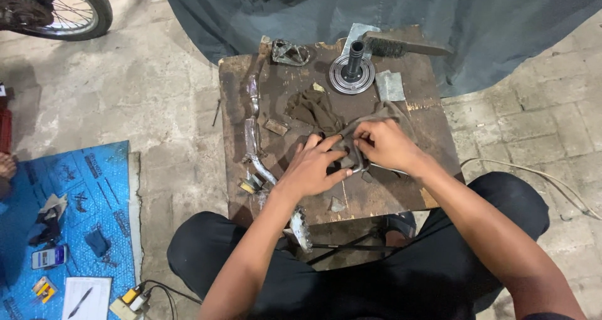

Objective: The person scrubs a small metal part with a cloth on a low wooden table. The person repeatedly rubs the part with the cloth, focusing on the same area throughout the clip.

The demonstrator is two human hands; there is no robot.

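The fingers [335, 154] of both hands are pinched around a small metal part [357, 164] wrapped in a dirty rag [376, 116], in the middle of the low wooden desk [426, 116]. The left hand [310, 169] grips the part from the near side; the right hand [389, 145] presses the rag over it from the far side. A bent chrome foot-peg bar [252, 132] lies along the desk's left side, and a round hub with a shaft [353, 72] stands at the far edge beside a wire brush [401, 45]. The part looks slick and half hidden by cloth, so it could slip from the grip. The bar's toothed peg [300, 226] overhangs the near edge by the knee and could be knocked off.
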